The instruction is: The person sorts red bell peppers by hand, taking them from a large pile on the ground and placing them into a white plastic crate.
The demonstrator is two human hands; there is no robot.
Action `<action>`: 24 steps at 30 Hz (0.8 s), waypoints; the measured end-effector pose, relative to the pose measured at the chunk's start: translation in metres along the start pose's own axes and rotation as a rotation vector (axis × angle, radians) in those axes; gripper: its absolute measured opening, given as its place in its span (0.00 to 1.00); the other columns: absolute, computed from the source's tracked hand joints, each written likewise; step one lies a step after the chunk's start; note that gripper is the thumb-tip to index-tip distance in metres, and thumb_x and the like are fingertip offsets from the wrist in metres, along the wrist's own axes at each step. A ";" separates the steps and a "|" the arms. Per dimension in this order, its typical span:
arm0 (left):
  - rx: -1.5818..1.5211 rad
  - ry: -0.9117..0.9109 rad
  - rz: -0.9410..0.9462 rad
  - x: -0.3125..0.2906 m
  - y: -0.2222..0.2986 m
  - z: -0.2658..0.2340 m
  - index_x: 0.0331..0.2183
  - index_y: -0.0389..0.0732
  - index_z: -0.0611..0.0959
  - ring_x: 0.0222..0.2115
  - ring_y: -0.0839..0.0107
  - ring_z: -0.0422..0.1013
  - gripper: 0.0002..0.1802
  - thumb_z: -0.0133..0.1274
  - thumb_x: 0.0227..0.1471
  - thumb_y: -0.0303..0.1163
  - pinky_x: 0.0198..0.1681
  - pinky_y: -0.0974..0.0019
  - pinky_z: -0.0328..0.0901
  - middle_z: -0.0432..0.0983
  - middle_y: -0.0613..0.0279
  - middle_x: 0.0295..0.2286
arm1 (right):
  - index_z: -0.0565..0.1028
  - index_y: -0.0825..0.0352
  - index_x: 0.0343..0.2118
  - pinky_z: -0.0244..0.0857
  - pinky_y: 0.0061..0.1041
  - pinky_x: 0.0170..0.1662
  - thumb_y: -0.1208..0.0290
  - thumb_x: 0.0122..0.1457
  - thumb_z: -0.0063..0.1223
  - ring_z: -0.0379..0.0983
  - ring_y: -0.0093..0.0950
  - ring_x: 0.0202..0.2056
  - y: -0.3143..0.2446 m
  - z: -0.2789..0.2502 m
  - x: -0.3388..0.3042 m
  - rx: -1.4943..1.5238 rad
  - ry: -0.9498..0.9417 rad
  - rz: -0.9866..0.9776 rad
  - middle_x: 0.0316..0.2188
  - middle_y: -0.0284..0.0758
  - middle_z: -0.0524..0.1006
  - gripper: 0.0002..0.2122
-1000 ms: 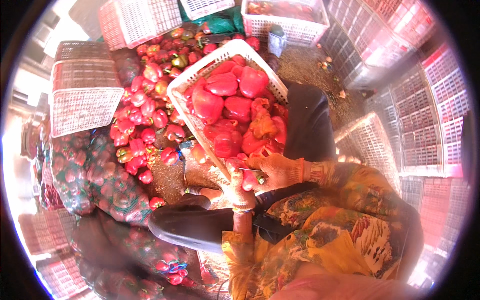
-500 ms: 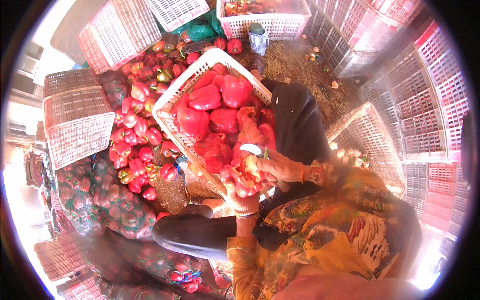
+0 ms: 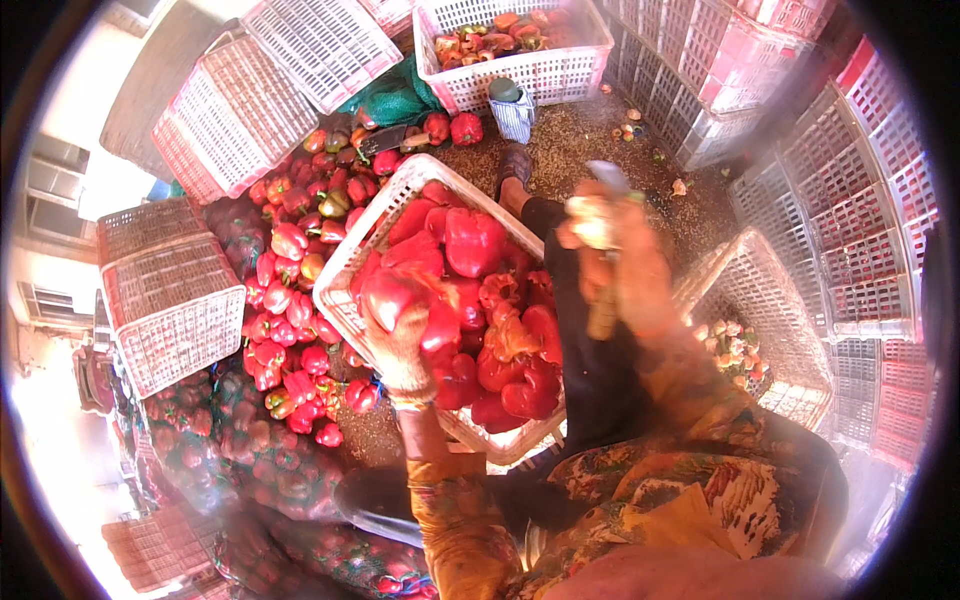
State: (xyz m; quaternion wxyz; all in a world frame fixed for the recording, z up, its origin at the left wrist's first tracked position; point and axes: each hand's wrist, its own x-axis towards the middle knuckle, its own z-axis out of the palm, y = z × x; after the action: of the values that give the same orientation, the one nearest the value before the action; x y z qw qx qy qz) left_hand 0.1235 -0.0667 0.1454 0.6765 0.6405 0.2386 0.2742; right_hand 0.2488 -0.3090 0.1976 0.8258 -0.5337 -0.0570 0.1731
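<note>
My left hand, in a pale knit glove, is closed round a red bell pepper over the left side of a white plastic crate. More red peppers fill this crate, and a cut-open pepper lies at its right side. Off to the right, above my knee, my right hand is smeared by motion. It grips a small knife whose curved pale blade points up, along with a pale, seedy pepper core.
Loose peppers cover the floor on the left, beside filled net bags. Another crate at the right holds pepper cores. Stacked crates line the right. A crate of cut peppers stands at the far side, near a cleaver.
My left hand has left the cut pepper and moved left onto a whole one. My right hand has swung right and up with the knife and core. The view has shifted slightly.
</note>
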 end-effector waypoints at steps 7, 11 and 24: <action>1.572 -0.064 0.533 0.125 -0.086 0.039 0.60 0.42 0.71 0.60 0.53 0.61 0.38 0.48 0.56 0.57 0.62 0.44 0.54 0.73 0.50 0.52 | 0.71 0.68 0.57 0.70 0.19 0.31 0.66 0.66 0.49 0.77 0.20 0.30 0.005 -0.194 -0.107 -0.797 0.313 0.176 0.36 0.33 0.82 0.19; 1.301 -0.082 0.553 0.155 -0.163 0.078 0.57 0.41 0.74 0.59 0.54 0.62 0.31 0.40 0.61 0.52 0.64 0.44 0.48 0.74 0.51 0.52 | 0.69 0.64 0.62 0.72 0.32 0.42 0.68 0.55 0.63 0.79 0.29 0.36 0.079 -0.289 -0.216 -1.151 0.326 0.258 0.35 0.37 0.82 0.30; 1.130 0.100 0.098 0.002 -0.048 -0.061 0.53 0.45 0.78 0.52 0.53 0.71 0.27 0.57 0.53 0.43 0.60 0.52 0.60 0.78 0.52 0.47 | 0.72 0.59 0.58 0.68 0.26 0.28 0.54 0.67 0.43 0.74 0.22 0.22 -0.008 0.080 0.000 -0.514 -0.096 0.045 0.29 0.35 0.81 0.22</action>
State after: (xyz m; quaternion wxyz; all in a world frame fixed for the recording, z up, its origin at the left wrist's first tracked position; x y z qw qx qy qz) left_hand 0.0871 -0.0222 0.0938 0.2030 0.8995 0.3500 0.1650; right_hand 0.2287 -0.2432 0.2384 0.6553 -0.7184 -0.1262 0.1962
